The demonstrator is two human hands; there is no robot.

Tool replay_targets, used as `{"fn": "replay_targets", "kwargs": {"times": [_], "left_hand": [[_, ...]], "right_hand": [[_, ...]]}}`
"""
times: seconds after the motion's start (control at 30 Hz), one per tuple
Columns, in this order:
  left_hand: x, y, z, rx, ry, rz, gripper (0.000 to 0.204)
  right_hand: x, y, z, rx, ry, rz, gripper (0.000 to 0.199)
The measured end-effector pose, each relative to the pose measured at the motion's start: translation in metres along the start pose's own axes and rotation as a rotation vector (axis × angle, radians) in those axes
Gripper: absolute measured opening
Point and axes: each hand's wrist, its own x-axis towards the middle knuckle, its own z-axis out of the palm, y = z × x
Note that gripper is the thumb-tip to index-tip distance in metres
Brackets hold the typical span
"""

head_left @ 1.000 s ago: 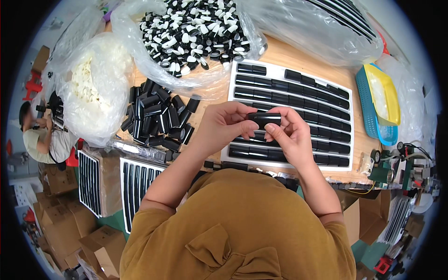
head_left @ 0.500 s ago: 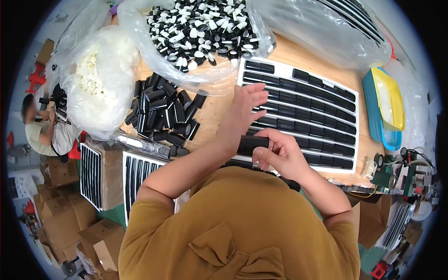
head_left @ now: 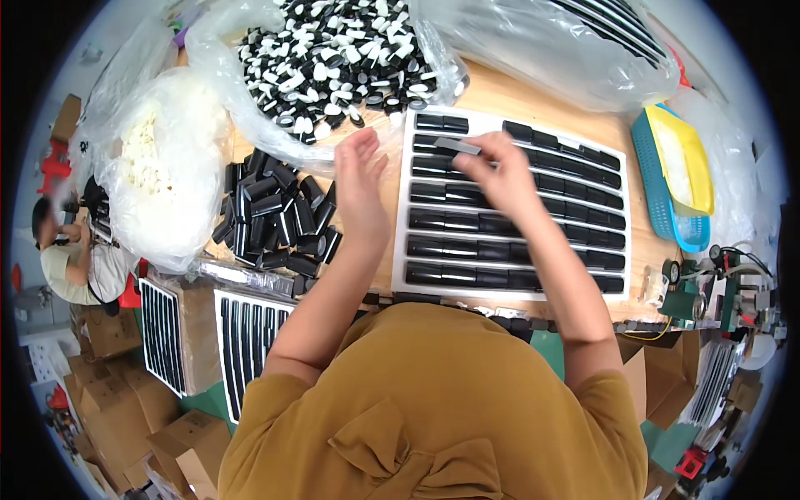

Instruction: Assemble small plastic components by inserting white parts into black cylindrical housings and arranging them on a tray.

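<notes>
A white slotted tray (head_left: 400, 250) lies on the wooden table, its rows filled with black rectangular caps. My right hand (head_left: 500, 171) is over the tray's upper rows, pinching one black rectangular cap (head_left: 457, 146) by its end near the second row. My left hand (head_left: 360, 179) hovers open, fingers spread, just left of the tray. A loose pile of black caps (head_left: 275, 217) lies on the table left of that hand.
A clear bag of black-and-white small parts (head_left: 333, 58) lies at the back, a bag of white parts (head_left: 154, 175) at the left, another clear bag (head_left: 550, 50) at the back right. A blue basket with a yellow tray (head_left: 675, 167) stands at the right. Another person (head_left: 71, 258) sits far left.
Both hands were together holding a cap close to my body. My right hand has carried the cap up over the tray's upper rows, and my left hand has let go and opened.
</notes>
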Motion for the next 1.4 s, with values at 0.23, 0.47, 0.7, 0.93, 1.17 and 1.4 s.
{"fn": "replay_targets", "kwargs": {"times": [0.23,0.47,0.7,0.93,1.17,1.4], "left_hand": [[0.0,-0.002,-0.025,0.064,-0.055,-0.1,0.041],[0.017,-0.002,-0.059,0.148,0.08,-0.12,0.034],[0.083,-0.039,-0.064,0.545,-0.028,0.13,0.012],[0.145,-0.07,-0.076,1.252,-0.029,0.415,0.026],[0.148,-0.069,-0.072,1.341,-0.23,0.431,0.025],[0.091,-0.03,-0.05,0.61,-0.181,0.28,0.01]], "right_hand": [[0.051,0.115,-0.029,-0.304,0.094,0.111,0.025],[0.058,0.114,-0.027,-0.739,0.173,-0.057,0.008],[0.061,0.086,0.027,-0.828,0.126,-0.208,0.018],[0.054,0.084,0.034,-0.711,0.158,-0.083,0.023],[0.061,0.065,0.026,-0.562,0.041,0.042,0.034],[0.044,0.051,0.008,-0.336,0.114,-0.08,0.028]]}}
